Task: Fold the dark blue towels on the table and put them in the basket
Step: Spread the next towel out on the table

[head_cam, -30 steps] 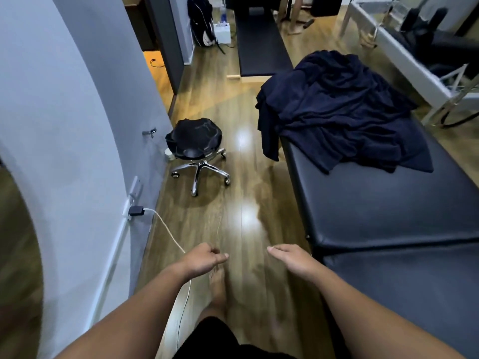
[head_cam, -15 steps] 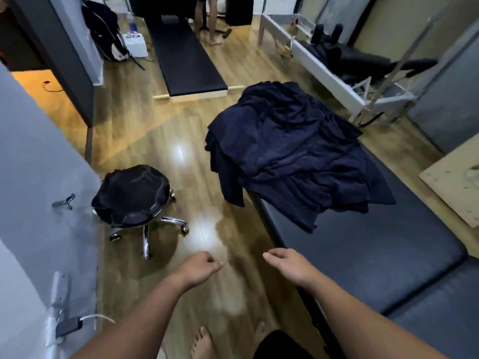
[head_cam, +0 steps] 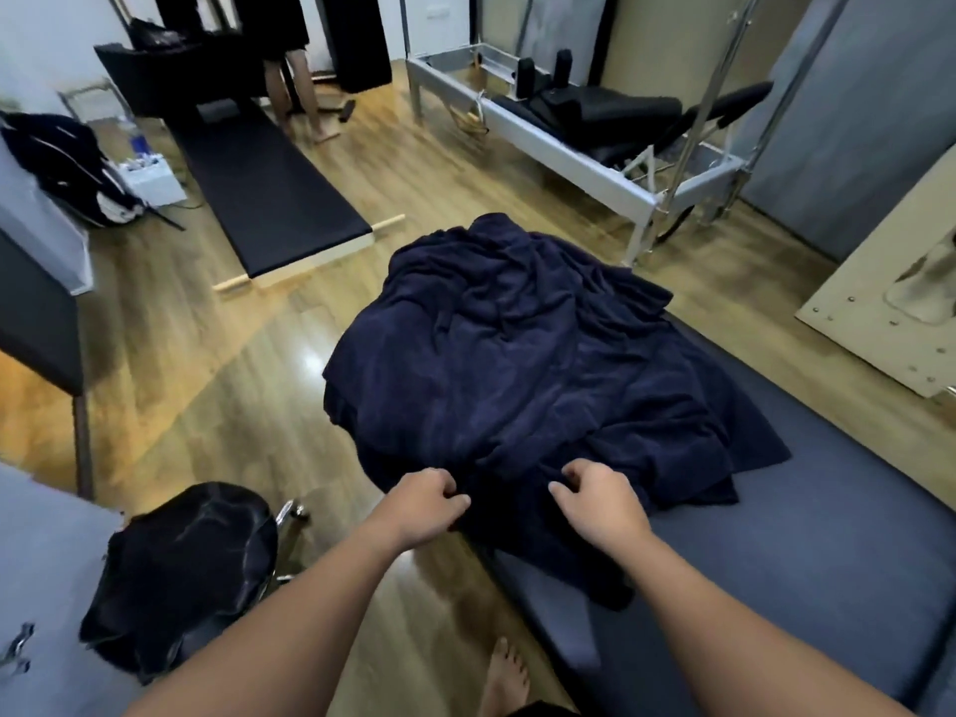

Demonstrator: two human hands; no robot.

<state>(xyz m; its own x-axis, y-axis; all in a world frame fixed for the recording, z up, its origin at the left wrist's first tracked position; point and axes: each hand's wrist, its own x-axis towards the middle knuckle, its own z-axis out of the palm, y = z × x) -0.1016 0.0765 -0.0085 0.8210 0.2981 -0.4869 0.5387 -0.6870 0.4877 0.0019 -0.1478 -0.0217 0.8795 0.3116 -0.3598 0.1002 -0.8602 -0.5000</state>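
Stool left; towels ahead.

Dim indoor light; glare on the wooden floor at nine o'clock; soft blur, wide-angle bending at edges.

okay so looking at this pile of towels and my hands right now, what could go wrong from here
The towels lie tangled in one heap, so pulling with the left hand and right hand may drag several at once. Part of the pile overhangs the table edge and could slide onto the floor. No basket is in view.
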